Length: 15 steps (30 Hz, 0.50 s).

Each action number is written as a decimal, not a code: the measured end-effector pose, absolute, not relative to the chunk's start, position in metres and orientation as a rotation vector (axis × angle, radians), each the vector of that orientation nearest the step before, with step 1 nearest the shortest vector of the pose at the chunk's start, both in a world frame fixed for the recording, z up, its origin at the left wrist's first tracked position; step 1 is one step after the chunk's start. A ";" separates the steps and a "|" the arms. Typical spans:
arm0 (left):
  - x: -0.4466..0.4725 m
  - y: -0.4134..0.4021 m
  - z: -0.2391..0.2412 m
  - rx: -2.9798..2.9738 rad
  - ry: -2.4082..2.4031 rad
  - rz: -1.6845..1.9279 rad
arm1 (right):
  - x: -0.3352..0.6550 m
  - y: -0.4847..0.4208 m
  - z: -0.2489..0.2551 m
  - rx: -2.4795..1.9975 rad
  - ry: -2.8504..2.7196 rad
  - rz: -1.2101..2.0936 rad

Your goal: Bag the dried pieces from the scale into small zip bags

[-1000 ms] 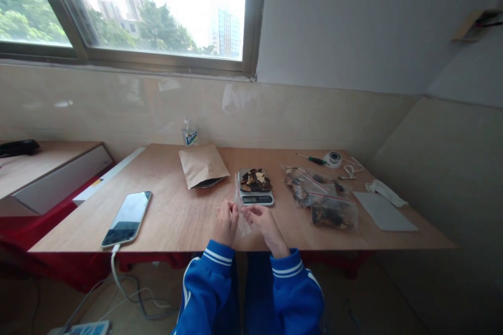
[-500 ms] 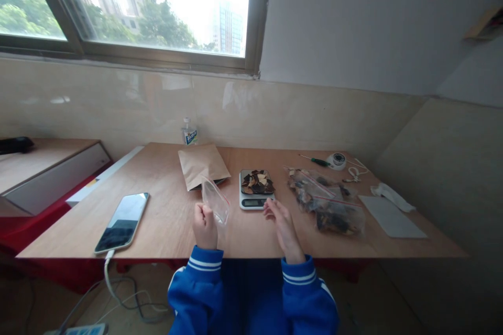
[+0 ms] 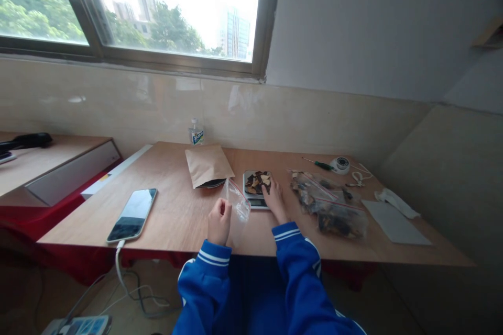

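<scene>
My left hand (image 3: 219,221) is closed on a small clear zip bag (image 3: 238,206) and holds it upright above the wooden table (image 3: 176,214), its mouth tilted toward the scale. My right hand (image 3: 274,199) reaches over a small digital scale (image 3: 254,187), fingers on the pile of dark and pale dried pieces (image 3: 258,180) heaped on its platform. Whether those fingers have pinched any pieces I cannot make out. Both arms wear blue sleeves with white stripes.
Filled clear zip bags of dried pieces (image 3: 328,207) lie right of the scale. A brown paper pouch (image 3: 208,165) and a small bottle (image 3: 196,132) sit behind. A phone on a cable (image 3: 132,208) lies left. A screwdriver (image 3: 317,164), tape roll (image 3: 340,164) and white sheet (image 3: 394,214) are at the right.
My right hand let go of the bag and moved forward onto the pile on the scale. My left hand lifted the bag and now holds it alone beside the scale.
</scene>
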<state>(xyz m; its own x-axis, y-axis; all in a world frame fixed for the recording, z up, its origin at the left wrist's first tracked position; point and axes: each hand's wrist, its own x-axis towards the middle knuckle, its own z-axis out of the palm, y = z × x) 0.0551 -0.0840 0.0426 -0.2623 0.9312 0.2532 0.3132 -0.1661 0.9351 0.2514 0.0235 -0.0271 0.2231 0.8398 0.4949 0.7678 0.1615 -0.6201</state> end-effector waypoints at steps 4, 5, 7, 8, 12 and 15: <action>0.061 -0.090 0.045 1.437 1.522 1.417 | 0.252 0.023 -0.030 -1.600 -1.515 0.024; 0.063 -0.092 0.045 1.433 1.508 1.415 | 0.253 0.023 -0.029 -1.608 -1.501 0.013; 0.065 -0.095 0.044 1.422 1.474 1.418 | 0.255 0.022 -0.026 -1.629 -1.479 0.001; 0.066 -0.096 0.043 1.418 1.454 1.418 | 0.256 0.021 -0.025 -1.644 -1.474 0.000; 0.069 -0.099 0.039 1.404 1.402 1.397 | 0.258 0.019 -0.015 -1.702 -1.447 0.054; 0.071 -0.101 0.040 1.401 1.389 1.385 | 0.259 0.018 -0.008 -1.674 -1.393 0.152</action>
